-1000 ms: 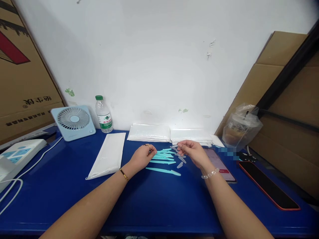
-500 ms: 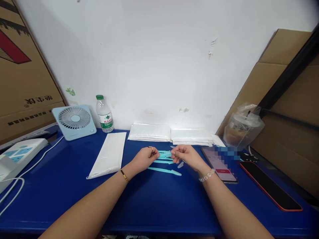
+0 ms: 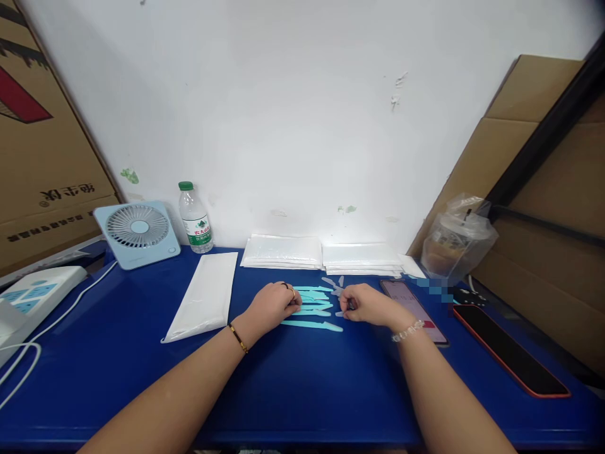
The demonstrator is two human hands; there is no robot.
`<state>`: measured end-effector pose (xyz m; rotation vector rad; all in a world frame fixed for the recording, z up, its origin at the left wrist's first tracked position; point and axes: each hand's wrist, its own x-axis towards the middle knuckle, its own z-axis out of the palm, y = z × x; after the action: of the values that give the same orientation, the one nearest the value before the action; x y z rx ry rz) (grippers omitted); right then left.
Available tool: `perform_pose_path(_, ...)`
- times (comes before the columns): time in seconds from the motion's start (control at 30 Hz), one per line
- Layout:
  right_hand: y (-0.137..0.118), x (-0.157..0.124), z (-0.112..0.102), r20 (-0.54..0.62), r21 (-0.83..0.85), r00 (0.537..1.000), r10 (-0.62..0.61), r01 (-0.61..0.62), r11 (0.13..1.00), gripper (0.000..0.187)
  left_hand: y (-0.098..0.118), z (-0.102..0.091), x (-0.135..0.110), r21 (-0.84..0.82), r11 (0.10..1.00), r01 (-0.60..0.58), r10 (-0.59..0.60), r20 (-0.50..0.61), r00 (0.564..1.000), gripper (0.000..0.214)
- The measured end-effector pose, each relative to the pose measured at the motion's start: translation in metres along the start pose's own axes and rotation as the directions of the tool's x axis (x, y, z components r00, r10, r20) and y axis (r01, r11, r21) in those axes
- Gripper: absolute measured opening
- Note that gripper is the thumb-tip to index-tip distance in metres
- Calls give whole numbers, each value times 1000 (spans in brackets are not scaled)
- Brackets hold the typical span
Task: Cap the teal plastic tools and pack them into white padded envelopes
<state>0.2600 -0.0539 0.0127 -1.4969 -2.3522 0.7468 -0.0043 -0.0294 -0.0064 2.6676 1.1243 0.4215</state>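
Note:
Several teal eyebrow razors (image 3: 312,323) lie side by side on the blue table, with their blade ends toward the right. My left hand (image 3: 274,306) is closed over the handle ends of the upper ones, pinching a razor; its fingertips partly cover the handles. Several small translucent blade caps (image 3: 329,282) are scattered just right of the razors. My right hand (image 3: 366,304) is beside these caps, with thumb and fingers pressed together. What lies between those fingertips is too small to make out.
White padded mailers (image 3: 283,251) are stacked along the wall, and another mailer (image 3: 203,296) lies left. A fan (image 3: 139,233) and water bottle (image 3: 196,221) stand behind it. Two phones, one pink-screened (image 3: 411,302) and one dark (image 3: 510,350), and a bagged drink cup (image 3: 454,243) are right.
My hands have moved apart from the razor they held together. The left lowered to the row of razors; the right shifted rightward to the caps.

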Motion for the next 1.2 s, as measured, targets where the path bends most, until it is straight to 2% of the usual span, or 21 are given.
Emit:
perform_pose_path(0.2, 1, 2, 1, -140, 231, 990, 6, 26, 973, 21, -3, -2, 0, -69, 997, -15, 16, 12, 1000, 22)
perform_pose_path(0.3, -2, 2, -1, -137, 358, 989, 60, -7, 934, 15, -4, -3, 0, -95, 995, -17, 20, 31, 999, 20)
perform_pose_path(0.43, -4, 2, -3, -67, 469, 985, 159, -109, 876, 22, -6, -3, 1, -120, 993, -11, 16, 37, 999, 19)
perform_pose_path(0.53, -1, 3, -3, -31, 409, 990, 136, -111, 906, 25, -6, -2, 2, -117, 993, -5, 9, 36, 999, 18)
perform_pose_path(0.63, 5, 4, -2, -30, 213, 999, 36, -29, 977, 15, -6, -2, 2, -100, 995, 13, -9, 36, 999, 14)
perform_pose_path(0.73, 9, 6, 0, -35, 72, 999, -14, 17, 997, 7, -6, -2, 2, -102, 995, 22, -18, 37, 999, 13)
perform_pose_path(0.9, 6, 7, 5, -67, 76, 998, 2, 3, 997, 13, -6, -2, 2, -123, 992, 32, -26, 49, 998, 13)
perform_pose_path(1.07, -9, 11, 15, -86, 102, 994, -61, 70, 992, 8, -5, -1, 2, -138, 990, 25, -20, 37, 999, 11)
perform_pose_path(1.2, -12, 11, 16, -63, 114, 994, -87, 94, 989, 7, -4, -1, 1, -156, 988, 12, 1, 80, 997, 11)
